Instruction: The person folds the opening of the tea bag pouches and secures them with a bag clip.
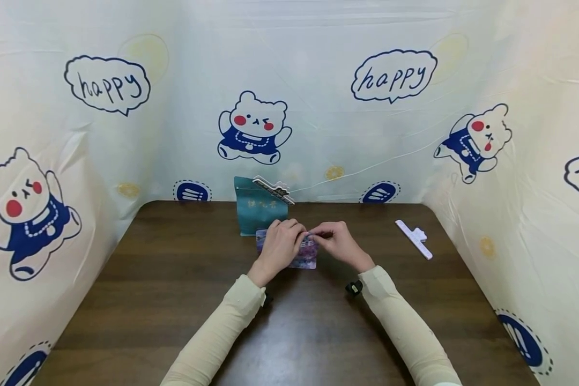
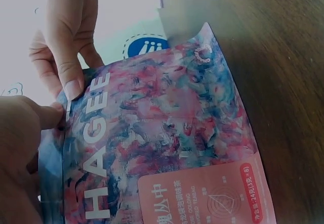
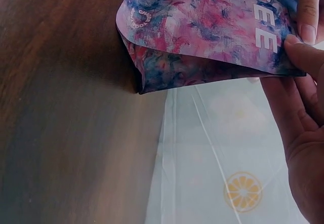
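A tea pouch (image 1: 309,258) with a pink, purple and blue painted pattern and white lettering stands upright at the middle of the table. My left hand (image 1: 281,244) pinches its top edge, the thumb lying on the front in the left wrist view. Close beside it, my right hand (image 1: 339,242) pinches the same edge near the right corner, thumb in front and fingers behind. The right wrist view shows the pouch's side (image 3: 187,69) folded inward and its base on the wood. My left palm covers part of the pouch's front in the head view.
Behind the pouch stands a teal bag (image 1: 258,209) with a long clip (image 1: 274,190) slanting across its top right corner. A white clip (image 1: 414,239) lies on the brown table (image 1: 173,300) at the right. Printed cloth walls (image 1: 318,134) border the table's back and sides.
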`<state>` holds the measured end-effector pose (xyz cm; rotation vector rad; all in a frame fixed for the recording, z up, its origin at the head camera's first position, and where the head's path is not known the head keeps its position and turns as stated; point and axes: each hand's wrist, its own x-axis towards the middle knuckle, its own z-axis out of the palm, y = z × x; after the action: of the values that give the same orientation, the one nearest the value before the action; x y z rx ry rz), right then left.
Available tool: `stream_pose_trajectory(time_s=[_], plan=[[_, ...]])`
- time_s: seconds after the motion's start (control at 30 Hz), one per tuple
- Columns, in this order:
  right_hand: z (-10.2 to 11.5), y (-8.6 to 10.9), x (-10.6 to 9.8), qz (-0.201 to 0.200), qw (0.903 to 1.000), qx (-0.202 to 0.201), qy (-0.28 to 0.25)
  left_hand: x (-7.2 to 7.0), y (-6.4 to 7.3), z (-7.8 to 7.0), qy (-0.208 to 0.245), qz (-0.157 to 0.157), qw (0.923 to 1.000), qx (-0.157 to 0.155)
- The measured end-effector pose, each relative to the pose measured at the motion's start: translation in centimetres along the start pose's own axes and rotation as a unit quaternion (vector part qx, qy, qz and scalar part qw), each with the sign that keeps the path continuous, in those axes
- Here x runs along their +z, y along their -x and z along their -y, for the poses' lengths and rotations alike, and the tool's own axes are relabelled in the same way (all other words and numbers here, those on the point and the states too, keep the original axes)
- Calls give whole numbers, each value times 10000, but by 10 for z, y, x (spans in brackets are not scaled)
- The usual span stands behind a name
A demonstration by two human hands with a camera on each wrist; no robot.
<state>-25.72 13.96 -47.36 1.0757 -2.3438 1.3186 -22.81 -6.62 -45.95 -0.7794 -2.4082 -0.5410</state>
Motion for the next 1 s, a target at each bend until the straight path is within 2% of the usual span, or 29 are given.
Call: stream_pose_trajectory(time_s=[0.23, 0.33, 0.53, 0.67, 0.8, 1.0], plan=[[0, 2, 1, 153, 9996, 220, -79, -2, -1, -1, -206, 382, 9990, -85], [0, 2, 2, 177, 9995, 227, -91, -5, 0, -1, -166, 441, 9989, -69], [0, 1, 2, 27, 9999, 126, -35, -9, 5, 3, -85, 329, 9994, 65], [0, 3, 3, -10, 9999, 132, 2, -11, 12, 10, -143, 132, 9997, 135], [-2, 4, 4, -50, 10000, 64, 27, -16, 16, 16, -204, -91, 9997, 55], [0, 2, 5, -133, 9997, -198, 78, -19, 17, 20, -200, -87, 9998, -24]])
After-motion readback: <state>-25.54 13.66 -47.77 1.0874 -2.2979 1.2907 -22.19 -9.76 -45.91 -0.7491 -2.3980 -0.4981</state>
